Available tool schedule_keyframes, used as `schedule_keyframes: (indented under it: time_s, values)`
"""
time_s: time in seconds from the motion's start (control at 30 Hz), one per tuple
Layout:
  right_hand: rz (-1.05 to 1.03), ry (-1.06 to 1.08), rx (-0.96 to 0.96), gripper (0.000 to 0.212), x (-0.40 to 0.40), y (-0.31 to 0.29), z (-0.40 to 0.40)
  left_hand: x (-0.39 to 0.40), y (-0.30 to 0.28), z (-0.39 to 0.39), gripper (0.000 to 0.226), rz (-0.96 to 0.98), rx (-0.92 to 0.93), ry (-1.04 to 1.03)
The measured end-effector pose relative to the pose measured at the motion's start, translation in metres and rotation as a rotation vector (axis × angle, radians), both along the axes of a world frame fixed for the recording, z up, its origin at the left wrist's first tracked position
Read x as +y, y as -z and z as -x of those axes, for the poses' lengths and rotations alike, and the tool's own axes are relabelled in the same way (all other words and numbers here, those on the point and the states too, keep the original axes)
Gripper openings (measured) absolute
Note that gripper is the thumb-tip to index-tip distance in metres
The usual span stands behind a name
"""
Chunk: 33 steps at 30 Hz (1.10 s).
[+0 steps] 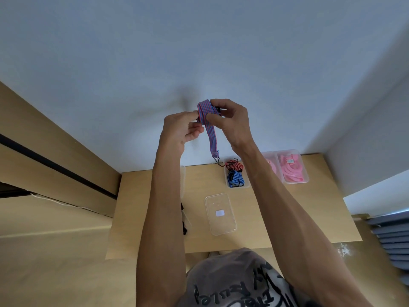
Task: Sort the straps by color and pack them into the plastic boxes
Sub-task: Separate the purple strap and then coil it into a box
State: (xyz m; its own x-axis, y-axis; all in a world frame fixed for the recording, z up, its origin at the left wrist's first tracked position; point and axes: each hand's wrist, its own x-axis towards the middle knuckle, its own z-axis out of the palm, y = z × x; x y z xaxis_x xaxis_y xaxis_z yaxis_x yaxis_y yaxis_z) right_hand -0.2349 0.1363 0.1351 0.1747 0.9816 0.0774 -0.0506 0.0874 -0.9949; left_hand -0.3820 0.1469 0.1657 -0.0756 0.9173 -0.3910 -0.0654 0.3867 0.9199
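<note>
above the tan wooden table (276, 218), the left hand (179, 127) and right hand (230, 120) pinch the half-wound red-and-blue striped elastic strap (207, 116), whose dangling hooked tail could snag the clear plastic box (228, 185) below.

A pale wooden table (298, 218) stands against a plain white wall (199, 52). To its left are light wooden panels (55, 162) with a dark gap (55, 167) between them, and a thin white cable (59, 202) runs along one panel. At the right edge there is a stack of grey-blue slats (391, 242). At the bottom is a grey shirt (239, 282) with black printed letters.
</note>
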Motion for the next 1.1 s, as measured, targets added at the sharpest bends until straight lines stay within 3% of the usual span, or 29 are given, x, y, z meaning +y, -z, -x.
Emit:
schedule_keyframes:
  time_s: [0.1,0.33,0.43,0.6,0.8,0.97,1.1]
  values:
    - [0.008,-0.011,0.055,0.006,-0.001,0.003,-0.002,-0.005,0.006,-0.004,0.009,0.019,-0.011,0.0]
    - [-0.02,-0.059,0.06,0.028,-0.001,0.0,-0.013,-0.008,0.011,-0.005,0.014,0.0,-0.098,0.049]
    - [-0.014,-0.087,0.034,0.029,-0.002,-0.001,-0.013,-0.007,0.009,-0.008,0.003,-0.012,-0.09,0.038]
    - [0.059,-0.126,0.007,0.021,-0.002,-0.001,-0.011,-0.005,0.011,-0.011,0.032,-0.046,-0.048,-0.012]
    - [0.053,-0.162,-0.045,0.021,0.001,0.001,-0.016,-0.006,0.015,-0.01,0.032,-0.172,0.001,0.007]
    - [0.191,-0.211,0.328,0.044,0.0,0.003,-0.014,-0.005,0.016,-0.02,0.027,-0.27,-0.123,-0.067]
    - [0.298,-0.209,0.233,0.043,-0.001,0.003,-0.007,0.0,0.019,-0.025,0.023,-0.33,-0.167,-0.196]
